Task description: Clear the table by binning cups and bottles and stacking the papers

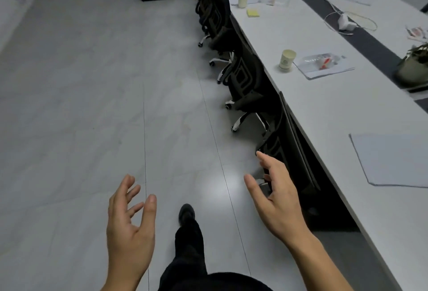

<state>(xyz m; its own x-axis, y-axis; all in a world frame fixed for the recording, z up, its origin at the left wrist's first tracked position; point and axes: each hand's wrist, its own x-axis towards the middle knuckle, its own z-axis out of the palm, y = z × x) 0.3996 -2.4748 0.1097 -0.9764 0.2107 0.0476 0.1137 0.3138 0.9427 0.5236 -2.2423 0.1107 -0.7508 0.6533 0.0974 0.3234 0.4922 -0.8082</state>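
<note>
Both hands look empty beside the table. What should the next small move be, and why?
Probably reach the right hand up to the loose paper sheet on the table: it is the nearest item, that hand and the left hand hold nothing, and no bin is in view for the paper cup or bottle farther along.

Floor (92, 105) glossy smooth tile; table (324, 110) matt; cup (286, 60) paper; bottle (322, 60) clear plastic.

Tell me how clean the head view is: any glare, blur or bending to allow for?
Head view: a soft glare patch on the floor between the left hand and right hand; wide-angle bending slants the table edge; the far cup looks soft, the near cup reads clearer.
</note>
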